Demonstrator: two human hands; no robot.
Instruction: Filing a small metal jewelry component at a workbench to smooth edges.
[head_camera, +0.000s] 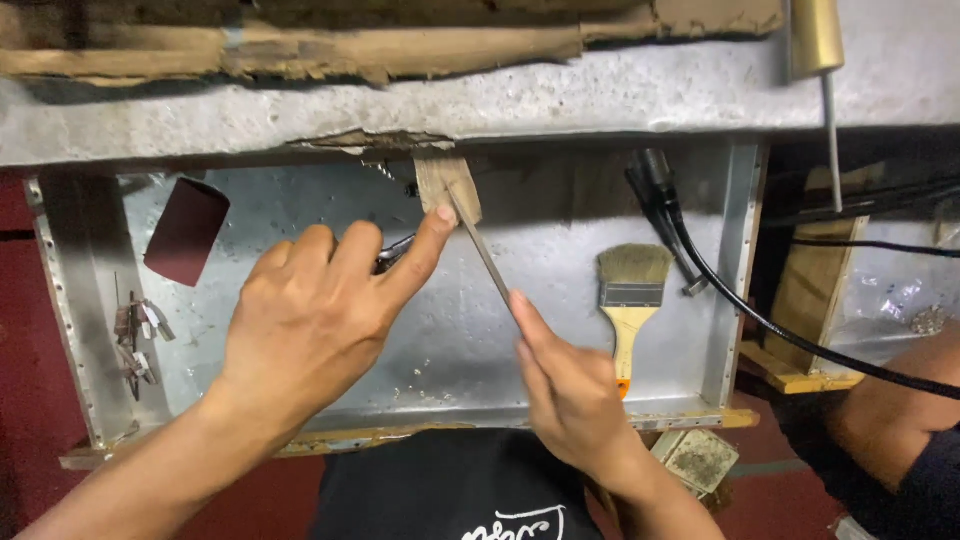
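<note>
Nearest the camera, the right hand (575, 395) pinches the lower end of a thin metal file (487, 255) between fingertips and thumb. The file's long axis runs up and to the left, away from that hand, its far end meeting a small wooden block (447, 185) that juts from under the bench edge (560, 105). The left hand (315, 320) lies closer to the block, fingers curled over something dark, forefinger stretched out so its tip touches the file's upper end. Beyond, a paintbrush (630, 295) rests in the metal tray (735, 260).
</note>
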